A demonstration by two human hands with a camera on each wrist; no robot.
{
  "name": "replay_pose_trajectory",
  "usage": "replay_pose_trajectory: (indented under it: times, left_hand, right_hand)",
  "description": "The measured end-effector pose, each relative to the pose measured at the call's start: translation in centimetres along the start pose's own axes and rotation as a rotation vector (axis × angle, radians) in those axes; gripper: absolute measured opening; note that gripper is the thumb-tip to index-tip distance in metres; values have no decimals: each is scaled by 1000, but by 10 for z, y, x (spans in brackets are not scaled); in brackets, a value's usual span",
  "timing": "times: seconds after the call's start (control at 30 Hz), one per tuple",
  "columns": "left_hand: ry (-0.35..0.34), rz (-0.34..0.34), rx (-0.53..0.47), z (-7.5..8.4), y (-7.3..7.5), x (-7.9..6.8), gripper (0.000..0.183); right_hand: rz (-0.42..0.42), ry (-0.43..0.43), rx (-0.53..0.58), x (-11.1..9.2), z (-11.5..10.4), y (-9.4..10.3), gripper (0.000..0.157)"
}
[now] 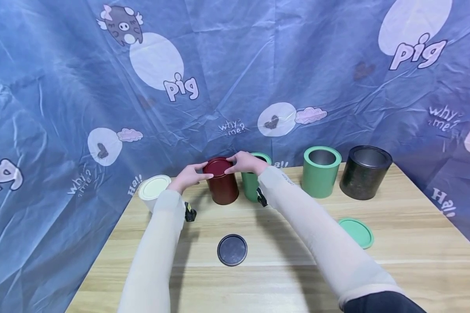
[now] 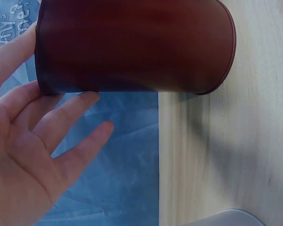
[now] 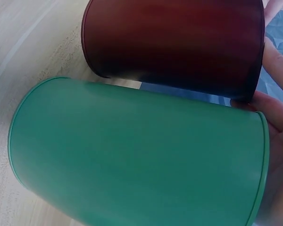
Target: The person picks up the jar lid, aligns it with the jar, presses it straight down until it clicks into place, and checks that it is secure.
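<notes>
A dark red can (image 1: 223, 190) stands upright near the back of the table, with a red lid (image 1: 218, 167) on its top. My left hand (image 1: 189, 177) is at the left of the rim, thumb and index finger spread along the lid's edge. In the left wrist view its other fingers (image 2: 68, 110) extend loosely beside the can's wall. From the other side my right hand (image 1: 246, 163) touches the lid's rim with thumb and fingertips, its fingers partly behind a green can (image 3: 141, 150). That green can stands close beside the red one, open at the top.
A white-lidded can (image 1: 154, 188) stands at the left, behind my left forearm. Another open green can (image 1: 319, 178) and an open black can (image 1: 362, 176) stand at the back right. A black lid (image 1: 232, 250) and a green lid (image 1: 358, 233) lie flat on the table. Blue printed cloth (image 1: 227, 87) hangs behind.
</notes>
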State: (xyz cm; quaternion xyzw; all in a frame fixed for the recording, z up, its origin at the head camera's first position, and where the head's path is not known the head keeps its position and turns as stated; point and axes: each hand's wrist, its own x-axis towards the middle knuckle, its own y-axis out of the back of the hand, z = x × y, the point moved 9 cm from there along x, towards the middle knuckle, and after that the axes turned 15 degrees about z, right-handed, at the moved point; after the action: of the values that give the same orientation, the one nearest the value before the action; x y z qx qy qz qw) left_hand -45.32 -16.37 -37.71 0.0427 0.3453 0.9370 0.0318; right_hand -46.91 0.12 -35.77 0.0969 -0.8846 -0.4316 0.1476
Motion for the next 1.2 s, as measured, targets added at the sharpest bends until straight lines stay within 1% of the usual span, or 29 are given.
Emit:
replay_pose_trajectory:
  times: [0.2,0.43,0.7,0.87,0.97,1.0,1.2]
  left_hand:
    - [12,-7,-14,0,1,3,69]
    - [37,8,-36,-3,2,3,69]
    - [28,6,-78,-5,-1,1,70]
    - [24,18,-72,-5,-2,-1,69]
    - [28,24,-71,-4,-2,-5,69]
    - [36,22,-71,1,-1,-10,69]
    - [55,40,-94,-1,-3,-17,69]
  right_hand:
    - [0,-6,-1,4,0,0,63]
    - [-2,-1,5,2,-2,0,62]
    - [-8,-19,28,1,1,-1,63]
    - [-1,-12,27,0,1,-2,63]
    - [-3,-3,26,-3,0,-1,63]
    - [-4,-1,25,-5,0,-1,63]
    - [-15,30,8,-13,-2,0,62]
